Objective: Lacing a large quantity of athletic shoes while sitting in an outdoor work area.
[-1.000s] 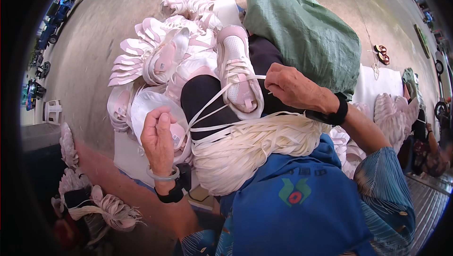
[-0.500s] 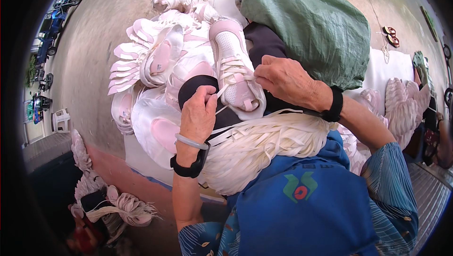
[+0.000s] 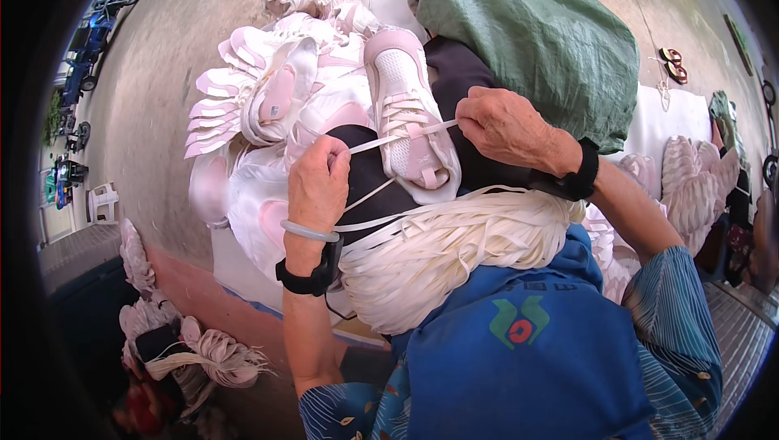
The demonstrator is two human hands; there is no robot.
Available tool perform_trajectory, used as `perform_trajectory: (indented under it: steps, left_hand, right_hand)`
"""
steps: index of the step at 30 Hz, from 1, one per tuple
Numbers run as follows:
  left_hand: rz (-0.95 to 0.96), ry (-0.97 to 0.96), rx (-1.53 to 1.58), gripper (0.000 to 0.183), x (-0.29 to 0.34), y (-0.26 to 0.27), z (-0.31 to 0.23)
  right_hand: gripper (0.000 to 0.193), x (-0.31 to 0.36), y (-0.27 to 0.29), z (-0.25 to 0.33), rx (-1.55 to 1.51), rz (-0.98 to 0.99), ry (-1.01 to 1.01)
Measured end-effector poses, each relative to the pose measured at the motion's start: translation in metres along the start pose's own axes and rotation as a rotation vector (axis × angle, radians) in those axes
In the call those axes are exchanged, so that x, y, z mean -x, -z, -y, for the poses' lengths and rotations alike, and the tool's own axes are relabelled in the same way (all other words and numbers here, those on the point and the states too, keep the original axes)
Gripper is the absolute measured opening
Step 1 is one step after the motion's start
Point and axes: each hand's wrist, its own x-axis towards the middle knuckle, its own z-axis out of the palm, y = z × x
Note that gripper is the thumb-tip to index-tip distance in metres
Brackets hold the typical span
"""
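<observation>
A white and pink sneaker upper (image 3: 399, 67) lies toe away from me on my dark-clad knee, laced through its front rows. One white shoelace (image 3: 372, 145) runs straight across its tongue, drawn out to both sides. At the left, my left hand (image 3: 319, 184) is closed on one length of it. My right hand (image 3: 513, 128) pinches the other length just right of the upper. Below the upper, a thick bundle of cream laces (image 3: 462, 237) rests across my lap, above a blue apron (image 3: 519, 375). A loose strand slants from the bundle toward the upper.
More white and pink uppers (image 3: 276, 91) are heaped at the left, beside my knee. A green cloth sack (image 3: 527, 42) bulges at the far right. Further uppers (image 3: 686, 180) lie on the right, others at lower left with a lace bundle (image 3: 227, 359). Sandals (image 3: 673, 65) sit on the ground.
My hands have moved apart, the left one down and left, the right one slightly right. The lace between them is now stretched across the upper.
</observation>
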Motion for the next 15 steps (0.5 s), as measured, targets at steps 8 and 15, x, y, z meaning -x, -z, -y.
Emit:
perform_trajectory:
  steps: [8, 15]
  left_hand:
    - [-0.192, -0.026, -0.053, 0.016, 0.013, 0.02, -0.009]
    - [0.058, -0.134, 0.156, 0.02, 0.046, 0.0, -0.036]
  right_hand:
    - [0.011, -0.001, 0.014, -0.004, -0.002, -0.099, -0.087]
    - [0.016, 0.006, 0.033, 0.026, -0.536, 0.186, -0.136]
